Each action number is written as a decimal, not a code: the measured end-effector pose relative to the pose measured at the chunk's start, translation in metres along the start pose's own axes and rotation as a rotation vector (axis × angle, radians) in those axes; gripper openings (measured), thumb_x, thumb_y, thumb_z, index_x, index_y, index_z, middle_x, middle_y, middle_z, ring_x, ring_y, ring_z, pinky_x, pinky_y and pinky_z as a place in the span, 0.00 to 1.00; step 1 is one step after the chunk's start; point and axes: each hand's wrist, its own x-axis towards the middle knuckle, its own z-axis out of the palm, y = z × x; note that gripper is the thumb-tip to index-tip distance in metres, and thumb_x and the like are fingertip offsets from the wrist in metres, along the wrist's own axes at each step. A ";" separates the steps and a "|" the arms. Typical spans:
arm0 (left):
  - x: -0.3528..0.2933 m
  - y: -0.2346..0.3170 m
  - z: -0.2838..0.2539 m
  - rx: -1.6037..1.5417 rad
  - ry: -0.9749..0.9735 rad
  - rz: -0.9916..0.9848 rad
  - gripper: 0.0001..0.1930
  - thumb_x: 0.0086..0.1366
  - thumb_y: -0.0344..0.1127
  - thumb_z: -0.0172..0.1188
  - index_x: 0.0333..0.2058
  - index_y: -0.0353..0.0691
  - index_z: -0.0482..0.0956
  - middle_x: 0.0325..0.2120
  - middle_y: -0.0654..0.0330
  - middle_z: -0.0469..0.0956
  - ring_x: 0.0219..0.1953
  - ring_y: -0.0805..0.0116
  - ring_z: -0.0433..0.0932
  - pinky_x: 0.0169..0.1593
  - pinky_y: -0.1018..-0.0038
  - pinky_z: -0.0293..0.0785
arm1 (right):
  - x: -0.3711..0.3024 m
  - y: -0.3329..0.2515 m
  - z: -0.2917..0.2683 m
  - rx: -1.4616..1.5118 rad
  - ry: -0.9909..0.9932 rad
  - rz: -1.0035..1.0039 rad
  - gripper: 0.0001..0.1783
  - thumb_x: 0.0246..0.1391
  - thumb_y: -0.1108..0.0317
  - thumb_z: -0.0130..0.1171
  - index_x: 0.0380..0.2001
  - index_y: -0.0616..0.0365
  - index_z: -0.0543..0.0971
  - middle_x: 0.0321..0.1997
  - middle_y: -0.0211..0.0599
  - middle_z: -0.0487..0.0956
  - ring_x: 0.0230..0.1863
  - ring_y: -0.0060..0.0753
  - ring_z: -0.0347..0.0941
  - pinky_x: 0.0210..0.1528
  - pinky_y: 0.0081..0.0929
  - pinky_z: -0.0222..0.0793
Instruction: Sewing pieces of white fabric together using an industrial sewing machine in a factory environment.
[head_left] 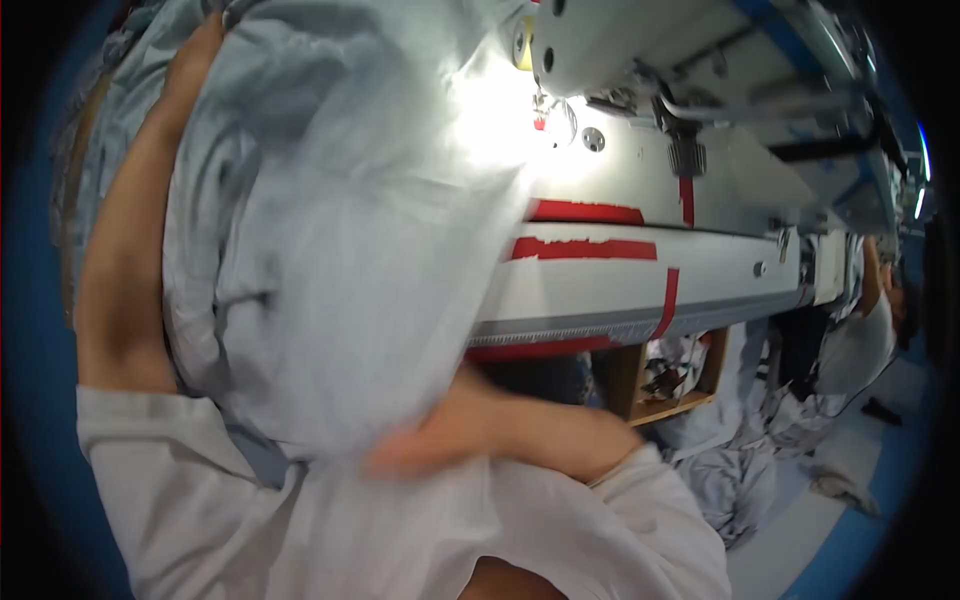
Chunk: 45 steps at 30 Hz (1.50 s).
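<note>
A large pale grey cloth (350,220) spreads over the left part of a sewing machine's bed and drapes down toward my body. My left hand (198,50) reaches far along the cloth's left side, among its folds; the fingers are mostly hidden there. Close to my body, my right hand (440,435) is closed on the near right edge of the cloth. Motion blurs this hand, and part of its fingers is behind the fabric. The sewing machine's needle area (541,108) is brightly lit, just right of the cloth.
The machine head (690,60) overhangs the white bed at right. Red tape (585,248) and a measuring strip (560,335) mark the front edge. Below hangs a wooden drawer (675,408) holding scraps. Cloth heaps (725,485) lie lower right, near another person (860,350).
</note>
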 end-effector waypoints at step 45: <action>-0.391 0.277 -0.138 -0.717 -0.328 0.708 0.07 0.58 0.30 0.60 0.24 0.39 0.70 0.13 0.59 0.66 0.16 0.63 0.72 0.20 0.69 0.68 | -0.110 0.131 0.015 0.225 -0.538 0.014 0.18 0.63 0.62 0.51 0.50 0.62 0.72 0.46 0.45 0.78 0.48 0.35 0.74 0.51 0.29 0.67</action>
